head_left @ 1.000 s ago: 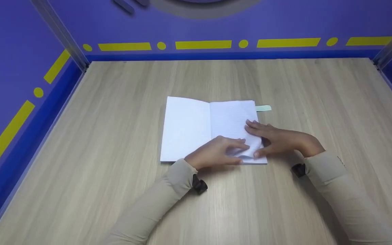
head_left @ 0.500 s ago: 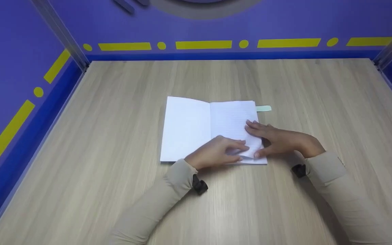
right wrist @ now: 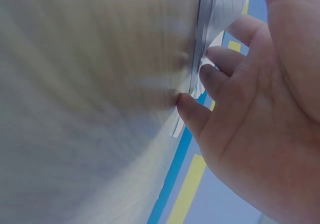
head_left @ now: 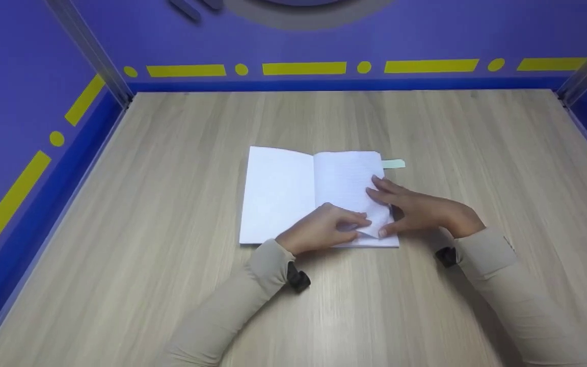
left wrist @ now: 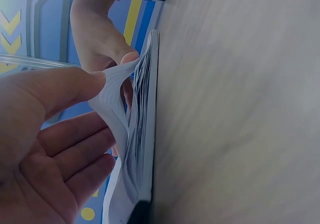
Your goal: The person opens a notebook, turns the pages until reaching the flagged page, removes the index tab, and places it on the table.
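Note:
A notebook point(head_left: 278, 196) lies open on the table, with a plain left side and a lined right page point(head_left: 347, 176). My left hand point(head_left: 319, 229) reaches over its lower edge and pinches the lower part of the right page between thumb and fingers. The left wrist view shows that lined page point(left wrist: 112, 94) bowed up off the stack of pages point(left wrist: 142, 119) beneath. From the right side, my right hand point(head_left: 421, 210) rests on the page with spread fingers; its thumb touches the lower right corner. In the right wrist view, the little finger point(right wrist: 190, 112) reaches down to the tabletop.
A pale green tab point(head_left: 394, 163) sticks out of the notebook's upper right side. Wooden tabletop point(head_left: 186, 168) surrounds the notebook. Blue panels point(head_left: 426, 30) with yellow marks stand along the back and sides. Each sleeve cuff carries a black device point(head_left: 298, 278).
My right fingers have spread slightly on the page, and its lower right corner lies a little differently under the thumb. The left hand stays nearly still.

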Demonstrator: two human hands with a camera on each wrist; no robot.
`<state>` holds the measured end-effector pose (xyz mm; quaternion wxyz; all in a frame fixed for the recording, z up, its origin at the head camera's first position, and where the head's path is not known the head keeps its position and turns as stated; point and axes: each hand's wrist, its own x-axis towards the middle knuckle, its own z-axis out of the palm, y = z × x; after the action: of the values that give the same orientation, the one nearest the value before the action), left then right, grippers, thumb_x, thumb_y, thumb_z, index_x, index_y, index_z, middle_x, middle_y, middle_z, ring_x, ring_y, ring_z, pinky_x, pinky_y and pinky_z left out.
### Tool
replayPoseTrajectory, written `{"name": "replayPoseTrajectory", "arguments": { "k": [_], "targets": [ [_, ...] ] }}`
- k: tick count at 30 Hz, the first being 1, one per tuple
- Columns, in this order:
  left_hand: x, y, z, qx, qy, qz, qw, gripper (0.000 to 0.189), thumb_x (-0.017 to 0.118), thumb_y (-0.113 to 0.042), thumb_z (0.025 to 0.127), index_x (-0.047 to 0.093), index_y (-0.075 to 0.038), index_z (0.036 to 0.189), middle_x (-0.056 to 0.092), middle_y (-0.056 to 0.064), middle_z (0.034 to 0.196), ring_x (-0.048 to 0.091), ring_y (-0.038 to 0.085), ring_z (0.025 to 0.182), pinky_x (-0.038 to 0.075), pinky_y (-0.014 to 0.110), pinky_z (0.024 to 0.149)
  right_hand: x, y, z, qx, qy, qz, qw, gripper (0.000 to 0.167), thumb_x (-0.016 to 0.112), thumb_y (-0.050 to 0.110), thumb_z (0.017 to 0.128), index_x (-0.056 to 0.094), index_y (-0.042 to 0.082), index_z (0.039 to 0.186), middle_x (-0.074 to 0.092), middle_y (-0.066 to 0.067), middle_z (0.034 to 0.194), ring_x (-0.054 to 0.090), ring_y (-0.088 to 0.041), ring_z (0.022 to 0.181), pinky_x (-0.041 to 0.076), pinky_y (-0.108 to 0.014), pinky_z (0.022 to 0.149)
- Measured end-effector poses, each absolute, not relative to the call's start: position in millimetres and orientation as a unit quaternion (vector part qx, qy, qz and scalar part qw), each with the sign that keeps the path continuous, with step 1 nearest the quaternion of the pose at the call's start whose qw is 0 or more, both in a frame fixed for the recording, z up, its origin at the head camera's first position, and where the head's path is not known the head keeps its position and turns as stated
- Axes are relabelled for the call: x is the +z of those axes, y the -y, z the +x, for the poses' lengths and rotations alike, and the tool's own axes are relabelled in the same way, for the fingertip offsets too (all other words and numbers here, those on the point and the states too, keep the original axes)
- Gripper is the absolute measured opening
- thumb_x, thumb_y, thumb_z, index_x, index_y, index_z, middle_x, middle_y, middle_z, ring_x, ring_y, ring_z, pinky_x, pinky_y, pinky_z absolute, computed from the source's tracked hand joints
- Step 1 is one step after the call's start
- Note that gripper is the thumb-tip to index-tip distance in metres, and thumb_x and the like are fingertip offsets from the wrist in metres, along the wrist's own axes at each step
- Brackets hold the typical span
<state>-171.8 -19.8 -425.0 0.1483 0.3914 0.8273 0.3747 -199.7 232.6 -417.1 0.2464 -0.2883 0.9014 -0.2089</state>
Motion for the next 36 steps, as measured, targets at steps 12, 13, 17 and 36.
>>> {"name": "replayPoseTrajectory", "arguments": {
  "k": [12, 13, 17, 36],
  "targets": [
    [-422.0, 22.6, -171.8, 0.380, -0.834, 0.376, 0.140, 0.032, 0.059, -0.008, 0.092, 0.065, -0.008, 0.124, 0.063, 0.003, 0.128, 0.059, 0.005, 0.115, 0.046, 0.017, 0.097, -417.1, -232.2, -200.1, -0.219, -0.906, -0.269, 0.241, 0.109, 0.069, 0.057, 0.079, 0.008, 0.007, 0.155, -0.005, -0.014, 0.162, -0.003, -0.033, 0.150, 0.012, -0.055, 0.119],
    [-421.7, 23.3, -171.9, 0.381, -0.834, 0.374, 0.141, 0.032, 0.059, -0.008, 0.092, 0.065, -0.008, 0.124, 0.063, 0.003, 0.128, 0.060, 0.005, 0.112, 0.046, 0.017, 0.095, -417.2, -231.8, -200.4, -0.218, -0.907, -0.266, 0.242, 0.111, 0.069, 0.058, 0.078, 0.006, 0.007, 0.155, -0.006, -0.013, 0.162, -0.004, -0.032, 0.150, 0.012, -0.054, 0.119],
    [-420.1, 25.3, -171.7, 0.384, -0.836, 0.367, 0.137, 0.031, 0.059, -0.008, 0.092, 0.066, -0.007, 0.122, 0.064, 0.003, 0.127, 0.061, 0.005, 0.105, 0.047, 0.018, 0.092, -417.3, -231.5, -200.8, -0.224, -0.909, -0.253, 0.242, 0.118, 0.070, 0.058, 0.077, 0.000, 0.003, 0.154, -0.009, -0.015, 0.162, -0.006, -0.032, 0.150, 0.010, -0.054, 0.119],
    [-416.9, 33.2, -176.1, 0.539, -0.801, 0.262, 0.004, 0.034, 0.062, 0.001, 0.088, 0.064, -0.002, 0.122, 0.073, 0.013, 0.106, 0.070, 0.018, 0.098, 0.050, 0.022, 0.095, -415.2, -231.3, -199.7, -0.257, -0.908, -0.232, 0.236, 0.118, 0.071, 0.052, 0.080, -0.005, -0.004, 0.151, -0.010, -0.022, 0.160, -0.005, -0.037, 0.148, 0.008, -0.056, 0.118]
  ]
}}
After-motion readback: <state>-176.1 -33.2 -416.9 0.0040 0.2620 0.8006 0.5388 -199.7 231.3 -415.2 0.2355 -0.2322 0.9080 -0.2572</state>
